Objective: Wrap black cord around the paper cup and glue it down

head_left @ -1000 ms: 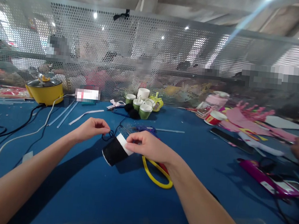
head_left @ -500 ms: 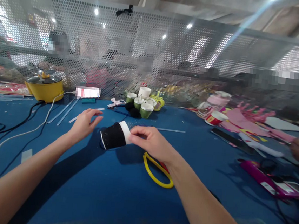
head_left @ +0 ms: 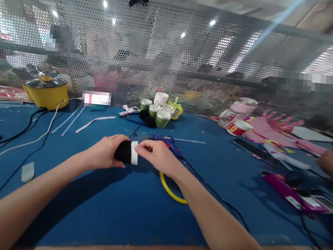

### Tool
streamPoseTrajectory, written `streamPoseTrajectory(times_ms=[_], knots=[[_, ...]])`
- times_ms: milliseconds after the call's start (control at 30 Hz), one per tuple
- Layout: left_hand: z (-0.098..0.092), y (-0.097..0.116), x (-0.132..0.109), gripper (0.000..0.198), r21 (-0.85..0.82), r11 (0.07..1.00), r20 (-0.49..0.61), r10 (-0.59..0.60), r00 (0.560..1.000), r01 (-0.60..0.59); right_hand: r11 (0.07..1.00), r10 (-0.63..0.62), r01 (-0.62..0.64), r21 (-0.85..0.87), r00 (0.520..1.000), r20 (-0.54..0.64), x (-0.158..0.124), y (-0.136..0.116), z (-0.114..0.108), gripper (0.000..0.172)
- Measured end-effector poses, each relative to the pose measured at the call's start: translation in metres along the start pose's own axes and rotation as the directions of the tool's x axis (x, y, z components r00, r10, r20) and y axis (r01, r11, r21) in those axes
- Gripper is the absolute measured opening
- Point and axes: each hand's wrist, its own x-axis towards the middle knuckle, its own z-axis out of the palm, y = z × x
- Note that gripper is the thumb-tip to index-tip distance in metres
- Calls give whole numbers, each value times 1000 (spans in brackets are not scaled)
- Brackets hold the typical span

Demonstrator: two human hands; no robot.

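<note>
A black-covered paper cup [head_left: 126,152] with a white bare band lies on its side just above the blue table [head_left: 117,210]. My left hand [head_left: 104,156] is wrapped round its black end. My right hand [head_left: 156,155] pinches the white band end with thumb and fingers. A yellow ring [head_left: 169,190] lies on the table under my right wrist. A blue glue gun [head_left: 169,143] rests just behind my right hand, its black cord running off to the right.
Several green-and-white cups [head_left: 157,114] cluster at the back centre. A yellow pot [head_left: 46,91] stands back left with cables trailing forward. Pink material [head_left: 272,129], a red cup [head_left: 238,128] and a magenta tool [head_left: 292,192] lie right. Another person's hand [head_left: 331,166] shows at the right edge.
My left hand, first pinching a black thread and then open beside the cup, now grips the cup's black end. The cup has turned level between both hands.
</note>
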Motion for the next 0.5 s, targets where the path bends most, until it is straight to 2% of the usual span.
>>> streamPoseTrajectory(times_ms=[67, 200, 267, 333, 400, 500], knots=[[4, 3, -1, 59, 85, 996, 24, 20, 1000, -22, 997, 67, -68, -35, 998, -12, 0, 1, 1, 26], [8, 10, -2, 58, 226, 974, 71, 1, 997, -17, 982, 151, -146, -122, 988, 39, 1, 2, -4, 29], [8, 12, -2, 56, 253, 968, 100, -22, 995, -4, 952, 167, -166, -258, 986, -18, 5, 5, -15, 32], [8, 13, -3, 56, 264, 964, 109, -35, 993, 5, 852, 197, -249, -461, 968, -158, 12, 12, -30, 35], [7, 14, -3, 57, 281, 960, 111, -42, 993, 9, 689, 268, -377, -619, 926, -265, 20, 23, -46, 33], [8, 14, -4, 57, 305, 952, 112, -44, 993, 8, 583, 371, -454, -673, 886, -277, 29, 43, -61, 24]])
